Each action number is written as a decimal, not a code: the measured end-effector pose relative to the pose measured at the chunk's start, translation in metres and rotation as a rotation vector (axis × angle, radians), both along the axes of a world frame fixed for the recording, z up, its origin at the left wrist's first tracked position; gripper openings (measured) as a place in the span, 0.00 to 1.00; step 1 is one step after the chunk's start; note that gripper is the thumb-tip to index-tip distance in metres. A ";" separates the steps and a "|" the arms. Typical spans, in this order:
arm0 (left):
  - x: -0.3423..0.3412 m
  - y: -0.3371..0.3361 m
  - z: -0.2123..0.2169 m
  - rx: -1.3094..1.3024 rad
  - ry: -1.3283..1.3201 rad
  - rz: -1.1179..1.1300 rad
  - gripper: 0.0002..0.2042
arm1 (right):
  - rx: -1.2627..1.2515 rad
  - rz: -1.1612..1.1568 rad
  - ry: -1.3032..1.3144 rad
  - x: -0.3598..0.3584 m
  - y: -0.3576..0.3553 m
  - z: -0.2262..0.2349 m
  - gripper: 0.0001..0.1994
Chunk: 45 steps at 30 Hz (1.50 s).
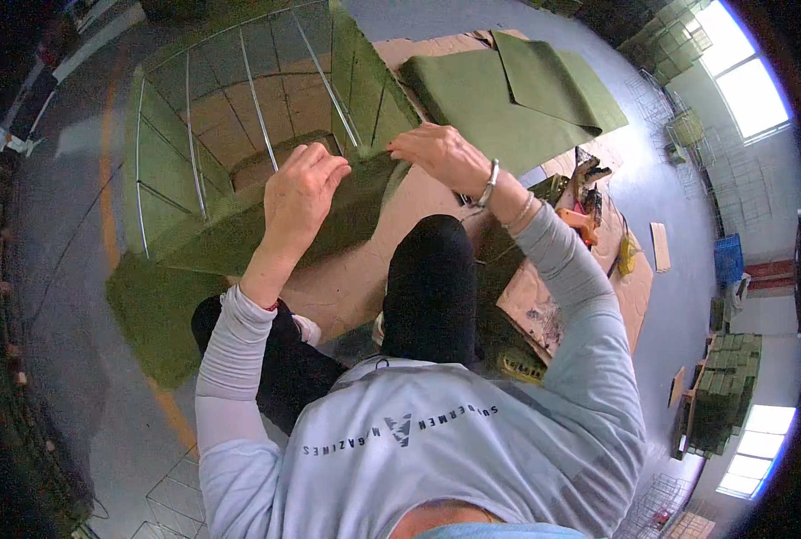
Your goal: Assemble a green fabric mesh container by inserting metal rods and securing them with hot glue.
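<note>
A wire frame lined with green fabric panels stands on cardboard before my knees, its metal bars showing across the open side. My left hand is closed in a pinch at the near edge of the green fabric. Close by, my right hand pinches the same edge near the frame's corner, wearing a pale bracelet. The fingertips of both hands sit a short way apart, and what exactly lies between them is partly hidden.
Flat green sheets lie on the cardboard beyond my right hand. An orange-handled tool, pliers and a yellow object lie to the right. Bundled green pieces and a blue crate stand farther right.
</note>
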<state>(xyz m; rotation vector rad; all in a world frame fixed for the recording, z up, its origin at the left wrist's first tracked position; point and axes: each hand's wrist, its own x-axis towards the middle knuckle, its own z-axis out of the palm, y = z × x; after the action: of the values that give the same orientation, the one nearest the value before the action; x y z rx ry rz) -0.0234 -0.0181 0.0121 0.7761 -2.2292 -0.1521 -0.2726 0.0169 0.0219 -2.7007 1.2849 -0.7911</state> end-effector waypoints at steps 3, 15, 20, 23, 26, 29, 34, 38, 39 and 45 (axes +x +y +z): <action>0.004 0.001 0.001 0.003 -0.002 0.010 0.05 | 0.134 -0.122 -0.018 0.014 0.006 0.012 0.09; 0.005 0.002 -0.001 0.004 0.008 0.007 0.05 | 0.031 -0.046 0.032 0.016 0.004 0.014 0.08; 0.002 0.001 -0.001 -0.021 0.010 -0.004 0.04 | -0.098 -0.019 0.054 0.025 0.003 -0.004 0.10; 0.001 -0.001 -0.002 -0.017 0.028 -0.015 0.04 | -0.092 -0.030 0.040 0.022 0.000 -0.006 0.10; 0.001 -0.002 -0.007 -0.023 0.028 -0.012 0.04 | 0.003 -0.060 0.016 0.017 -0.001 0.000 0.09; 0.006 -0.003 -0.006 -0.028 0.024 0.002 0.04 | 0.048 -0.159 -0.207 0.021 0.002 0.023 0.09; 0.003 -0.002 -0.003 -0.056 0.023 0.004 0.04 | -0.215 -0.192 -0.068 0.006 0.009 0.010 0.08; 0.002 0.001 -0.002 -0.028 0.032 0.003 0.04 | -0.297 -0.128 0.127 0.007 0.008 -0.004 0.06; 0.001 0.001 -0.002 -0.031 0.036 0.010 0.04 | -0.282 -0.117 0.127 0.005 0.007 -0.005 0.06; 0.000 0.001 -0.003 -0.041 0.023 -0.002 0.04 | -0.135 -0.136 0.043 -0.013 -0.002 0.009 0.06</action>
<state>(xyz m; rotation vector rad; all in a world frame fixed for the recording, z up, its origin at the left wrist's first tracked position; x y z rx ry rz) -0.0230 -0.0169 0.0093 0.7466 -2.2043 -0.1154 -0.2857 0.0146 0.0306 -2.7720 1.4903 -0.8675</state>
